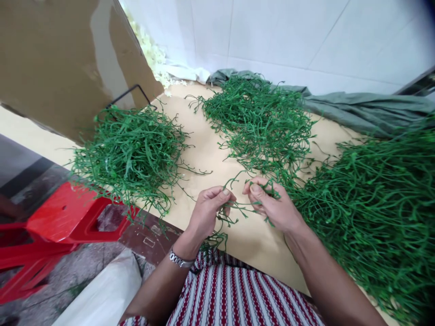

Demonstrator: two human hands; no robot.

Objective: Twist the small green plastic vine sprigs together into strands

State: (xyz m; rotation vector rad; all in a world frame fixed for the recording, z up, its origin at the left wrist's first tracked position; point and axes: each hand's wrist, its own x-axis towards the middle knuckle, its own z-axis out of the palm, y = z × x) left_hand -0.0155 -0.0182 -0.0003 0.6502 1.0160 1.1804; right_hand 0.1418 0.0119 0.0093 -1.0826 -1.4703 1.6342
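Thumb and fingers of my left hand pinch a few thin green stems, some of which dangle below it. A silver watch is on that wrist. My right hand is closed on a small bunch of similar green stems, the thumb pressed against the fingers. A few stems span the short gap between both hands. The hands are over the front part of the tan table. Beyond them spreads a loose heap of green stems, and a larger heap lies beside my right forearm.
Another pile of stems sits at left, overhanging the table edge, by a cardboard box. Red plastic stools and a white sack are on the floor at left. Green cloth lies along the white tiled wall.
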